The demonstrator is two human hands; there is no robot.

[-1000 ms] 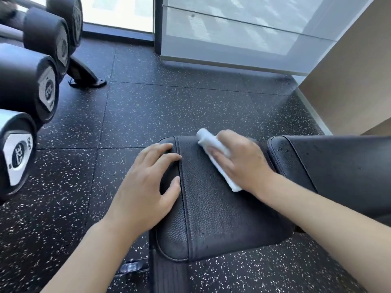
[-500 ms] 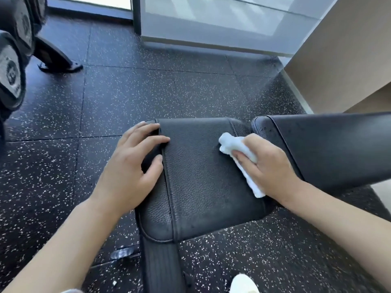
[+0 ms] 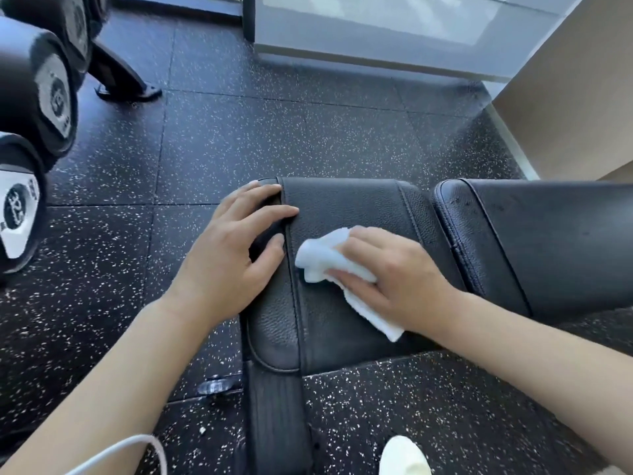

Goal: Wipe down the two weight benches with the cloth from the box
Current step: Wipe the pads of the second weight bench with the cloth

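A black padded bench seat [image 3: 346,207] lies in the middle of the head view, with the longer back pad [image 3: 548,241] of the same bench to its right. My right hand [image 3: 400,279] presses a crumpled white cloth [image 3: 325,258] flat against the seat's top, fingers stretched over it. My left hand [image 3: 236,255] rests on the seat's left edge, fingers laid over the seam. The box and a second bench are out of view.
Black dumbbells [image 3: 37,94] sit on a rack at the left, its foot [image 3: 123,80] on the speckled rubber floor [image 3: 274,125]. A glass wall [image 3: 394,29] runs along the back and a beige wall [image 3: 575,97] stands at the right. A white shoe tip [image 3: 404,457] shows below.
My right hand has slid the cloth from the seat's right side leftward and toward me, close to my left hand. The left hand has stayed on the seat's left edge.
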